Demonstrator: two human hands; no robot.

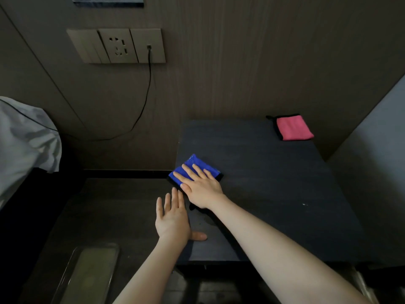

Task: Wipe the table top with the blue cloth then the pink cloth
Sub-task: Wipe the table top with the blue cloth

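A folded blue cloth (189,167) lies at the left edge of the dark table top (274,183). My right hand (200,185) presses flat on it with straight fingers and covers its near half. My left hand (173,217) is held flat at the table's left edge, palm facing the table side, thumb resting on the top. A folded pink cloth (293,128) with a black border lies at the table's far right corner, apart from both hands.
A wall socket panel (117,46) with a black cable (144,99) hanging from it is on the wall at the back left. White bedding (26,139) is at the left. A clear tray (87,275) lies on the floor at the lower left.
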